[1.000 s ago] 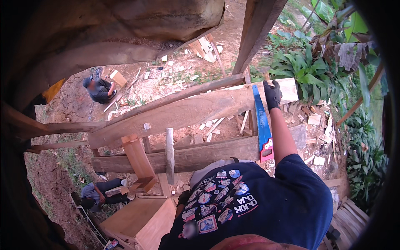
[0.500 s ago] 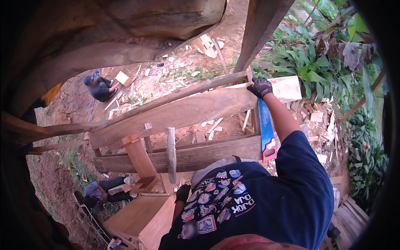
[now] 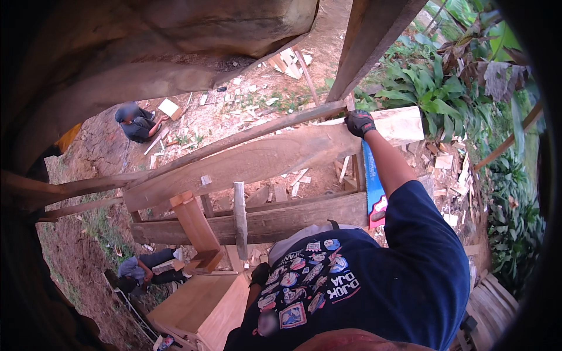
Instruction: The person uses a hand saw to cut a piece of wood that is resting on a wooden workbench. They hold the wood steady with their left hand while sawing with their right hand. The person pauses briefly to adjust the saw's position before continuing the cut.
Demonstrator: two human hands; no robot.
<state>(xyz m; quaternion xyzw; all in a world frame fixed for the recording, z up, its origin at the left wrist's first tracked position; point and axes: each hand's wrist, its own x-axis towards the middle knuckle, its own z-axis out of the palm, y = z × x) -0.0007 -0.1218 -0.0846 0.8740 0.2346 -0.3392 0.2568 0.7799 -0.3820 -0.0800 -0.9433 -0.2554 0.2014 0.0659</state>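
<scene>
A long timber bench takes up the middle of this yard, two heavy planks running left to right with an open gap between them. The far plank [image 3: 252,158] is wide and brown, and at its right end the timber [image 3: 401,126] shows pale. The near plank [image 3: 293,216] is darker, its upper edge facing the gap.

Across them lies the handsaw [image 3: 373,175], toward the bench's right end. Its long axis runs crosswise to the planks, almost straight out from the person, the grip end close to the body and the tip end reaching the far plank. The right hand [image 3: 360,124] is much the nearer: it sits over the tip end, at the far plank, with its forearm coming down along the saw's right side. The left hand [image 3: 259,274] is well apart, low beside the body, left of the saw.

The saw has a bright blue blade with paler markings, narrowing away from the person, and a looped handle [image 3: 376,221] in red with lighter parts; its teeth are too small to make out.

Both hands wear dark gloves. The right one's fingers bend downward, but I can't tell whether they grip the blade or the timber. The left is partly hidden by the shirt, and I can't tell whether it is closed.
</scene>
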